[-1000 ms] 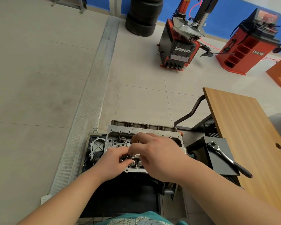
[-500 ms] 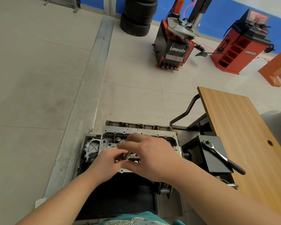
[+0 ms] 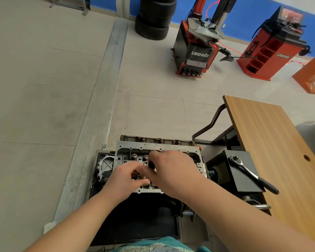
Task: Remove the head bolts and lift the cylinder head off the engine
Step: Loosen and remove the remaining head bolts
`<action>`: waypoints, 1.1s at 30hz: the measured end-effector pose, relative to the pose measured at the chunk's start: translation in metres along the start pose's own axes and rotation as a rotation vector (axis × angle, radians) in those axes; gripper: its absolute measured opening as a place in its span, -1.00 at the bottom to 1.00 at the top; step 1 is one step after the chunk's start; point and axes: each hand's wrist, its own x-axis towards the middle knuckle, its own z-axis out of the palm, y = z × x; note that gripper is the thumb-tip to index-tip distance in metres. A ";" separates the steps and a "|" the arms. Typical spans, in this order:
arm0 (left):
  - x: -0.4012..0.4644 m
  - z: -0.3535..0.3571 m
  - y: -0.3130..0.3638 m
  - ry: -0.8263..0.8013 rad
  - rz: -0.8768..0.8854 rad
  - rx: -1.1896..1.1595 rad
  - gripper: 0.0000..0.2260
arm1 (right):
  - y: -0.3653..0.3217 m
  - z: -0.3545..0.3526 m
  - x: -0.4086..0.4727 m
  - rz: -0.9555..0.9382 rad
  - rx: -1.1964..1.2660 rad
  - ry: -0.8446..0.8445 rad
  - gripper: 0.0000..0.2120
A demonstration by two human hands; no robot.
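Note:
The grey aluminium cylinder head sits on the engine, low in the middle of the head view, with valve springs showing at its left part. Both of my hands meet over its centre. My left hand curls its thumb and fingers round a small metal head bolt near the head's front edge. My right hand comes in from the right, and its fingertips pinch the same bolt from above. Most of the bolt is hidden by the fingers.
A ratchet wrench lies on a black box right of the engine, beside a wooden table. The engine stands on a black base. Far off are a tyre changer, stacked tyres and a red balancer.
Both hands stay together over the middle of the cylinder head, their fingers shifting slightly on the small part. The camera has tilted a little.

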 end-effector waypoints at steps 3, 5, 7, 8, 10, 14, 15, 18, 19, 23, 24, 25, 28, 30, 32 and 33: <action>0.000 0.003 -0.003 -0.025 -0.007 -0.025 -0.71 | 0.003 0.000 0.001 -0.106 -0.004 -0.098 -0.92; -0.002 0.003 -0.005 -0.083 0.004 -0.029 -0.58 | 0.008 -0.001 0.001 -0.201 0.024 -0.134 -0.80; -0.003 0.002 -0.007 -0.088 -0.001 -0.020 -0.49 | 0.007 -0.001 0.001 -0.208 0.151 -0.123 -0.82; -0.002 0.002 -0.008 -0.070 -0.010 -0.011 -0.49 | 0.005 -0.001 0.001 -0.191 0.197 -0.112 -0.81; 0.000 0.003 -0.008 -0.024 -0.034 0.032 -0.53 | 0.002 0.004 0.002 -0.087 0.224 -0.072 -0.65; 0.003 0.007 -0.011 0.005 -0.076 0.066 -0.71 | 0.003 0.007 0.006 0.001 0.063 -0.093 -0.74; 0.003 0.008 -0.015 0.000 -0.072 0.107 -0.71 | 0.005 0.005 0.005 -0.024 0.057 -0.115 -0.85; 0.001 0.011 -0.029 -0.044 -0.072 0.313 -0.70 | 0.016 0.001 0.002 -0.105 0.045 -0.125 -0.69; 0.001 0.011 -0.034 -0.067 -0.076 0.380 -0.71 | 0.020 -0.001 0.001 -0.105 0.059 -0.122 -0.66; 0.005 0.014 -0.039 -0.107 -0.031 0.566 -0.78 | 0.025 -0.004 -0.002 -0.111 0.127 -0.128 -0.75; 0.007 0.016 -0.038 -0.116 -0.016 0.600 -0.78 | 0.024 -0.004 -0.003 -0.099 0.139 -0.137 -0.75; 0.008 0.016 -0.036 -0.124 -0.008 0.626 -0.79 | 0.023 -0.004 -0.004 -0.088 0.155 -0.145 -0.75; 0.013 0.016 -0.036 -0.155 0.011 0.667 -0.84 | 0.020 -0.004 -0.003 -0.083 0.175 -0.156 -0.75; 0.015 0.014 -0.036 -0.188 0.017 0.669 -0.85 | 0.020 -0.004 -0.003 -0.095 0.182 -0.153 -0.76; 0.018 0.012 -0.036 -0.224 0.030 0.692 -0.86 | 0.021 -0.004 -0.004 -0.092 0.197 -0.153 -0.77; 0.021 0.011 -0.036 -0.237 0.042 0.702 -0.87 | 0.020 -0.003 -0.004 -0.094 0.203 -0.154 -0.77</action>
